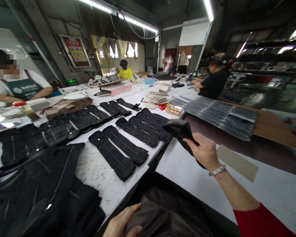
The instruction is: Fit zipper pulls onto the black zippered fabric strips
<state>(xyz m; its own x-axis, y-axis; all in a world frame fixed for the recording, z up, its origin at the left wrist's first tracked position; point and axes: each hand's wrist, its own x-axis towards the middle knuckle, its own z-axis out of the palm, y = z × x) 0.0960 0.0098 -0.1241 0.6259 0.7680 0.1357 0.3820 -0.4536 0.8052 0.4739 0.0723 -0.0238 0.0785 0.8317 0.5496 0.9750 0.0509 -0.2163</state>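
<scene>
My right hand is closed around a folded black fabric piece, raised over the white table edge. The piece's far end bends over toward the left. At the bottom, my left hand lies against dark brown cloth, fingers stretched and thumb apart; part of it is cut off by the frame. Between the hands and the far row lie several long black pieces with zippers, one of them a rounded-end strip. A heap of black zippered fabric fills the lower left.
Grey strips lie in rows at the right, beside a beige card. A stack of pale pieces and a clear box of orange items stand mid-table. A jar with a red lid stands left. Several people work around the tables.
</scene>
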